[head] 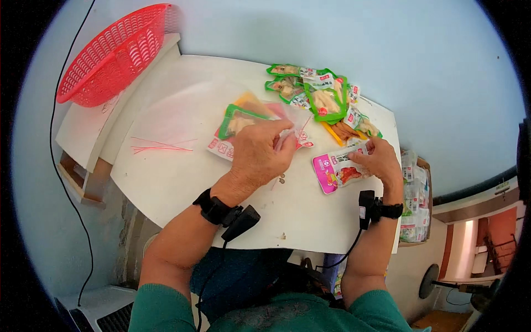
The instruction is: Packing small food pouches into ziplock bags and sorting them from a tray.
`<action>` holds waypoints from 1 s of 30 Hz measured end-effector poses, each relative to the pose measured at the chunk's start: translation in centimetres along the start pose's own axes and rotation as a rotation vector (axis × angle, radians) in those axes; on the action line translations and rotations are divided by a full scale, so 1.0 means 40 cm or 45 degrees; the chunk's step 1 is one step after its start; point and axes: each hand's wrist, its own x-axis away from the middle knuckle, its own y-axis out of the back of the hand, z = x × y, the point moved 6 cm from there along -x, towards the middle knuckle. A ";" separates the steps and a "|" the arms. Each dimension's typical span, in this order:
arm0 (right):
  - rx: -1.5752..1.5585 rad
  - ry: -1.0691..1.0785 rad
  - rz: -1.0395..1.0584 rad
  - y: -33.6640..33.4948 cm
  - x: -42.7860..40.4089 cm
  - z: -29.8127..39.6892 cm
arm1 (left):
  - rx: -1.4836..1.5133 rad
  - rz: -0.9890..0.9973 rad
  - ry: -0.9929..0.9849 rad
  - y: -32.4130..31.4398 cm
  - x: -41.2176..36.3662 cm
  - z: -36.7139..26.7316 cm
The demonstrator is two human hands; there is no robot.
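My left hand (pixel 265 147) pinches the edge of a clear plastic bag with red print (pixel 222 148); a green-edged food packet (pixel 238 122) and something yellow lie in or under it, which I cannot tell. My right hand (pixel 375 159) holds the upper right end of a white and magenta food packet (pixel 332 170), low over the white table (pixel 257 216). Beyond both hands lies a pile of green-edged vacuum packets (pixel 327 101), with a yellow-edged packet (pixel 342 132) at its near side. Thin red ties (pixel 161 147) lie left of the bag.
A red plastic basket (pixel 120 58) leans on a raised shelf at the back left. A cardboard box of packets (pixel 416 199) stands beyond the table's right edge. A black cable (pixel 52 124) hangs down the left wall. Cables also run from the black devices on both wrists.
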 end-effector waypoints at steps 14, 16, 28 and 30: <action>0.040 -0.008 0.049 -0.007 0.001 0.006 | -0.282 0.524 -0.116 -0.069 0.042 -0.006; 0.043 -0.002 0.042 -0.007 0.002 0.015 | -0.248 0.511 -0.168 -0.067 0.055 -0.017; -0.071 -0.025 0.060 -0.024 -0.009 -0.006 | -0.293 0.584 -0.079 -0.080 0.069 -0.036; -0.061 -0.057 0.077 -0.026 -0.011 -0.014 | -0.283 0.643 -0.032 -0.079 0.067 -0.035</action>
